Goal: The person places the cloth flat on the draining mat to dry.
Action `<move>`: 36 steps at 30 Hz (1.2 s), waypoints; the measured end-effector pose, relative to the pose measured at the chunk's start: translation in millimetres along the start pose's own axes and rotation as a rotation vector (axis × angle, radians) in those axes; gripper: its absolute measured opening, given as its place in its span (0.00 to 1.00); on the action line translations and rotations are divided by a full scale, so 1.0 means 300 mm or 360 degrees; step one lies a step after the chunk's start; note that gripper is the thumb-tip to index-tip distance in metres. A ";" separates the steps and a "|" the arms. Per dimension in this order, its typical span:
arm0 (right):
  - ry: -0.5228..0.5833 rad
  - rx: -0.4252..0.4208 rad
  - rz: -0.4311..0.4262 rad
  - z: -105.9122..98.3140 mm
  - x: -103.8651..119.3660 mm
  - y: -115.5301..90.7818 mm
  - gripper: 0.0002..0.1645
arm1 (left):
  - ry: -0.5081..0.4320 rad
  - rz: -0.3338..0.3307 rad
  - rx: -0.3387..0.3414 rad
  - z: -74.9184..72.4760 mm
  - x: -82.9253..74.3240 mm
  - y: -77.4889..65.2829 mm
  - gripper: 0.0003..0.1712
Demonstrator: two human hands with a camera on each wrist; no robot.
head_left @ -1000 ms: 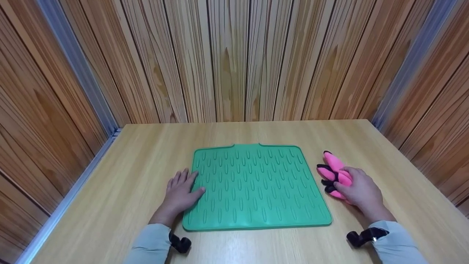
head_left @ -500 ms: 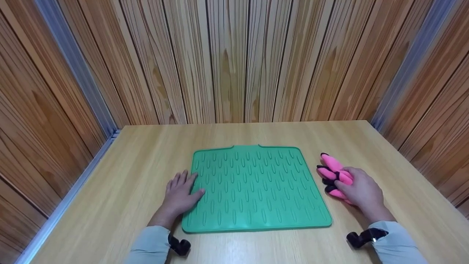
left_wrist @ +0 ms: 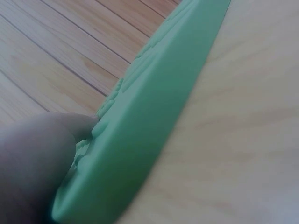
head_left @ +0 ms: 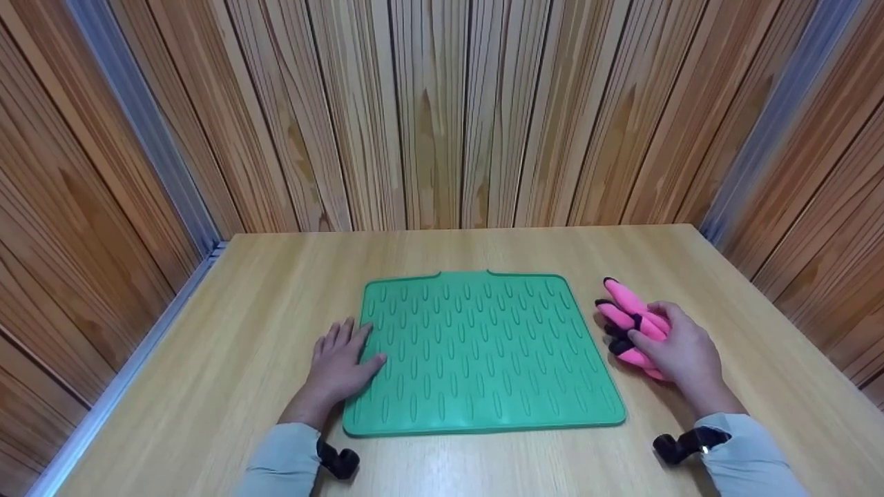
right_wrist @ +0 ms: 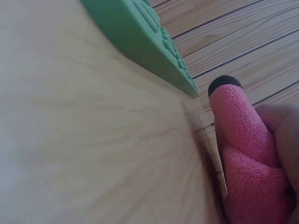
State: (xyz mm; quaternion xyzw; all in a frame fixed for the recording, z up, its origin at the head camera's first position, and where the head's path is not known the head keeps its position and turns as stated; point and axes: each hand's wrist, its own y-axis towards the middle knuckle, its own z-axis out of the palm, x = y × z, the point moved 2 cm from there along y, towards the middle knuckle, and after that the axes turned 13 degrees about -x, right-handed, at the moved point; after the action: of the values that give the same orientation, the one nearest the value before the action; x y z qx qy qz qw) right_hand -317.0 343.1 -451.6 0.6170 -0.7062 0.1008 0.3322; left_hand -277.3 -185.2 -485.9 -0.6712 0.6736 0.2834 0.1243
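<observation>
A green mat (head_left: 483, 352) with raised oval bumps lies flat on the table. My left hand (head_left: 342, 369) rests at its left edge, fingers spread, with the thumb (left_wrist: 79, 126) over the bumpy top in the left wrist view. To the right of the mat, my right hand (head_left: 687, 348) grips a pink fuzzy bundle (head_left: 625, 300) with black tips, thumb on its near side. In the right wrist view the soft pink bundle (right_wrist: 252, 172) appears close to the tabletop with a shadow beside it. The hand covers part of the bundle, so its kind is unclear.
The light wooden table (head_left: 297, 276) ends at a plank-patterned back wall (head_left: 442, 138). Similar panels (head_left: 62, 228) stand on both sides, with metal posts in the corners. Each wrist wears a black strap with a camera (head_left: 338, 461).
The pink bundle has shifted slightly in my right hand, its black-tipped ends moving a little away from me. My left hand and the mat stay in place.
</observation>
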 end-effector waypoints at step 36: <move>0.0271 0.0087 0.0216 0.007 -0.096 -0.070 0.63 | 0.0000 0.0021 -0.0021 0.003 0.001 0.000 0.41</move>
State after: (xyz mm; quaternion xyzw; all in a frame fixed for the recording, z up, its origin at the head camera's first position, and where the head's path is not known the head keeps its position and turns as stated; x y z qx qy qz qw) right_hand -297.5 360.6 -476.0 0.5659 -0.7126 0.1945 0.3664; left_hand -277.5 -184.9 -486.8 -0.6675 0.6762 0.2885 0.1179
